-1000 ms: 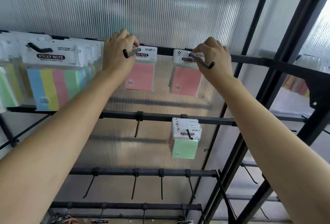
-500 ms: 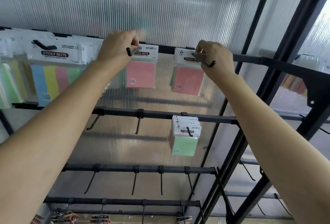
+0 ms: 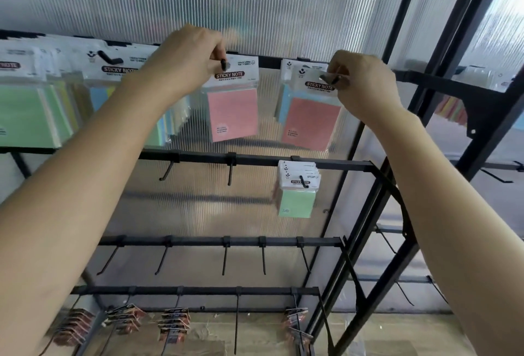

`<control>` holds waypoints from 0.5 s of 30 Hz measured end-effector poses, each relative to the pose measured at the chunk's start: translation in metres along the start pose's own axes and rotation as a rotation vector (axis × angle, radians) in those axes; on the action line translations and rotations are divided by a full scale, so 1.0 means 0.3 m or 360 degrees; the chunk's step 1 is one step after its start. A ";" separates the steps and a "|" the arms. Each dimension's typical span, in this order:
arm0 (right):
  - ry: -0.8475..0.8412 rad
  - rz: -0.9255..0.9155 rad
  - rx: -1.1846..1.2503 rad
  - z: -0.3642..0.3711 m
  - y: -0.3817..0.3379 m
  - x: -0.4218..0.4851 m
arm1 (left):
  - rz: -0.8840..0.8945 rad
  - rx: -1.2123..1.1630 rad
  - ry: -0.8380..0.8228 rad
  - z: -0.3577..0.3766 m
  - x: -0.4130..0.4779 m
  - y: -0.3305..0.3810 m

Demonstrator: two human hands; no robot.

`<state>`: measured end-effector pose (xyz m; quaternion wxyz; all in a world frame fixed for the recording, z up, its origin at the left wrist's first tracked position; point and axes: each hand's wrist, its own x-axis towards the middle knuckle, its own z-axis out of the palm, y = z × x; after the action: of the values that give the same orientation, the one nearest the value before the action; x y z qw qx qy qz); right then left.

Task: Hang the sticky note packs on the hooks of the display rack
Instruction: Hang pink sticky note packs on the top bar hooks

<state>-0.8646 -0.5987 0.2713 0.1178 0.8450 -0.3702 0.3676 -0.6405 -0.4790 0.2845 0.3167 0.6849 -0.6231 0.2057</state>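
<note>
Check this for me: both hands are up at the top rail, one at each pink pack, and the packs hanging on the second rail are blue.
One point is wrong: the head view shows the packs hanging on the second rail are green, not blue. The rest stands: the left hand is at the left pink pack and the right hand at the right pink pack, up at the top rail.

matt black metal rack (image 3: 300,160), glossy plastic-wrapped packs (image 3: 234,112), ribbed translucent panel (image 3: 198,1)

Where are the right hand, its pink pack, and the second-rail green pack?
right hand (image 3: 365,86), head view, back of the hand.
pink pack (image 3: 310,123), head view, pink note face.
green pack (image 3: 296,202), head view, green note face.
</note>
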 end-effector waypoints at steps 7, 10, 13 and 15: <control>0.0051 0.0036 0.0053 -0.083 -0.038 -0.079 | 0.0010 0.0011 -0.0049 -0.071 -0.045 0.045; 0.0059 0.0065 0.0071 -0.113 -0.055 -0.110 | 0.0041 0.0008 -0.0006 -0.094 -0.075 0.056; 0.0086 0.0094 0.0047 -0.136 -0.072 -0.128 | 0.0083 -0.0030 0.0031 -0.117 -0.107 0.067; 0.0107 0.0129 0.0050 -0.154 -0.085 -0.130 | 0.0086 -0.0055 0.0054 -0.132 -0.119 0.071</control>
<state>-0.8889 -0.5382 0.2780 0.1019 0.8181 -0.3941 0.4061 -0.6619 -0.4263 0.2925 0.3333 0.6587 -0.6393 0.2151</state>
